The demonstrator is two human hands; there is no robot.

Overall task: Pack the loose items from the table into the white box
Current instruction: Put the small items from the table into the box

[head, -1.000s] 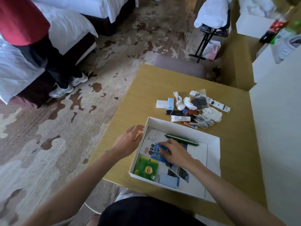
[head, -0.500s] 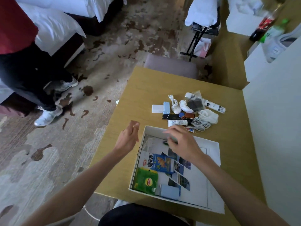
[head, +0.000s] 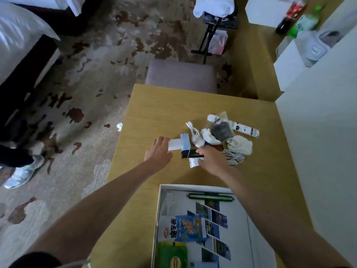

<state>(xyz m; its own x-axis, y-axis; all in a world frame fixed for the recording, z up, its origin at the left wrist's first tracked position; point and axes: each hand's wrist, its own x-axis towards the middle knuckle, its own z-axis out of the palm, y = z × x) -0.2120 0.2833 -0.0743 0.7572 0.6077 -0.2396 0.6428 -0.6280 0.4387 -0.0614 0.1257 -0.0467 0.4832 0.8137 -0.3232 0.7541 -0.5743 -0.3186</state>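
Observation:
The white box (head: 156, 219) lies at the table's near edge and holds a green pen (head: 210, 197), a blue packet (head: 190, 227), a green packet (head: 172, 254) and a photo sheet. Beyond it is the pile of loose items: a small white box (head: 174, 145), a blue box (head: 185, 142), a black bar (head: 190, 153), a white tube (head: 194, 163), white cables, white socks (head: 239, 145) and a printed tube (head: 245, 129). My left hand (head: 159, 150) is open, fingertips at the small white box. My right hand (head: 211, 159) lies over the black bar and white tube; its grip is hidden.
A grey padded chair (head: 181, 76) stands at the table's far edge. A white wall panel (head: 318, 151) borders the table on the right. A person's sneaker (head: 23, 173) is on the carpet at left. A folding rack (head: 210, 35) and bottles (head: 289, 18) stand further back.
Both my hands have left the white box and reached forward to the pile. The view has shifted forward, so the box now sits lower. The person at left has stepped away.

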